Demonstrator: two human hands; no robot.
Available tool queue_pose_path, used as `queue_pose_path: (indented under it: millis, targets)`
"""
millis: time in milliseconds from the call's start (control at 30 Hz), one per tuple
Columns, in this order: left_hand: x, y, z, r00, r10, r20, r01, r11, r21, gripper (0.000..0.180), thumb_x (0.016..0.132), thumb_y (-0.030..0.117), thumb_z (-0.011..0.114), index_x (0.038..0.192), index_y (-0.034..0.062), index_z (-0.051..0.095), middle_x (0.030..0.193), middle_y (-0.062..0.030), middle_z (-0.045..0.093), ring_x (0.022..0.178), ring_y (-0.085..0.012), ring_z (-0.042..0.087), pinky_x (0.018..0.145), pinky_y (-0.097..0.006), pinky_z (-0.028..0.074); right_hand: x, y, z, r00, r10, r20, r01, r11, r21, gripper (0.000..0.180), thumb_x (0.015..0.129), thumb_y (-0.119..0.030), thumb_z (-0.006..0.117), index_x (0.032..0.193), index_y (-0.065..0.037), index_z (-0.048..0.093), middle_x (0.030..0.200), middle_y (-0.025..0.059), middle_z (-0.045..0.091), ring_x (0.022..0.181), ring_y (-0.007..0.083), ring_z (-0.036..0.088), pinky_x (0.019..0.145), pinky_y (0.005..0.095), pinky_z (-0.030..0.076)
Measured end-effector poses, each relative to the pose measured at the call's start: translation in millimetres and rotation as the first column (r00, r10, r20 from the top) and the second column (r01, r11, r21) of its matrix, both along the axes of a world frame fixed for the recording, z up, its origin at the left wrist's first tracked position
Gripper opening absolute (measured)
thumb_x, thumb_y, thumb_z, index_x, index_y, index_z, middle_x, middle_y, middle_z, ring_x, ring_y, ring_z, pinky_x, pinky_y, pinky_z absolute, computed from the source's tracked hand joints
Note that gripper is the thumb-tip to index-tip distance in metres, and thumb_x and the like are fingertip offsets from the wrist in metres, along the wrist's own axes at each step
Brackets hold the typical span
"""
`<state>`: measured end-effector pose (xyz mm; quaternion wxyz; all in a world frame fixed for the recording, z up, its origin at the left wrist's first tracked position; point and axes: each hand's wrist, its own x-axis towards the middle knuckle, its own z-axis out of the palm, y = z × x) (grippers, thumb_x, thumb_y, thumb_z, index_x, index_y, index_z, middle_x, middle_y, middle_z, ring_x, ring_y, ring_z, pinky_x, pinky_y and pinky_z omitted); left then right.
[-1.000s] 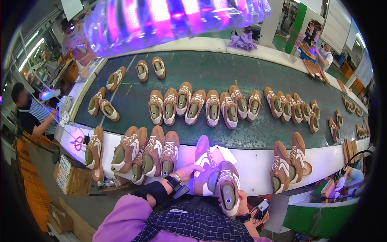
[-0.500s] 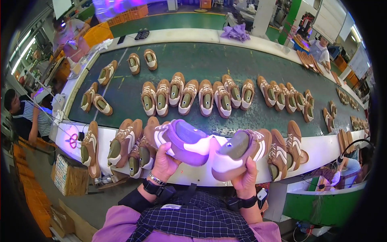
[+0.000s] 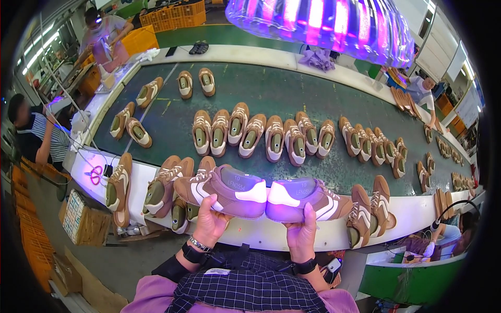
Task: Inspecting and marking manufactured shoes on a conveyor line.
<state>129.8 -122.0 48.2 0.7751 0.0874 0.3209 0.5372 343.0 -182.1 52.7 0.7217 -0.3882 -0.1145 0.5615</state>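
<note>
My left hand (image 3: pixel 212 221) grips a brown sneaker (image 3: pixel 214 190) from below, thumb on its side, the toe pointing left. In my right hand (image 3: pixel 302 235) is a matching sneaker (image 3: pixel 313 201), its toe to the right. Their white heel patches face each other, close together or touching, in front of my chest. Dark lasts fill both shoe openings. Purple light falls on the heels. More brown sneakers (image 3: pixel 167 185) stand on the white ledge by my left hand, and another pair (image 3: pixel 368 211) by my right.
A green conveyor belt (image 3: pixel 250 83) carries several rows of brown sneakers. Red-handled scissors (image 3: pixel 96 176) lie at the left on the white ledge (image 3: pixel 412 214). A purple-lit lamp (image 3: pixel 318 26) hangs at the top. People work at the far left, left and right edges.
Both sneakers have turned level, their heels brought in line with each other, the right one swinging outward at the toe. The lit lamp now fills the upper right as the view shifts.
</note>
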Motion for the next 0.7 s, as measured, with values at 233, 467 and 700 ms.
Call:
queue_pose_path:
  millis: [233,467,700]
  targets:
    - [-0.5,3.2,-5.7,1.000,-0.003,-0.029,0.004,1.000,0.004,0.046,0.084,0.028,0.059,0.123,0.0066,0.048,0.114,-0.0069,0.059,0.103,-0.0211,0.059,0.082,-0.039,0.054,-2.8,3.0,-3.6,1.000,-0.014,-0.026,0.013,1.000,-0.010,0.046,0.091,-0.038,0.054,0.124,-0.007,0.048,0.113,0.0074,0.061,0.095,0.0188,0.063,0.073,0.0314,0.056]
    - [-0.5,4.6,-16.4,0.999,-0.030,-0.015,0.030,1.000,-0.010,0.049,0.082,0.027,0.060,0.125,0.0065,0.046,0.117,-0.0079,0.057,0.106,-0.0230,0.058,0.085,-0.040,0.053,-3.6,3.7,-5.1,0.998,-0.040,-0.049,0.039,0.999,-0.014,0.042,0.092,-0.036,0.053,0.121,-0.007,0.049,0.109,0.0071,0.061,0.092,0.0180,0.063,0.070,0.0313,0.056]
    - [5.9,5.9,-21.4,1.000,-0.003,-0.006,0.002,1.000,-0.029,0.044,0.084,0.027,0.058,0.121,0.0054,0.049,0.114,-0.0080,0.059,0.103,-0.0226,0.060,0.084,-0.041,0.054,-3.4,3.7,-10.8,0.995,-0.072,-0.074,0.073,0.997,0.005,0.037,0.092,-0.033,0.053,0.117,-0.006,0.051,0.105,0.0067,0.062,0.086,0.0163,0.064,0.066,0.0293,0.055]
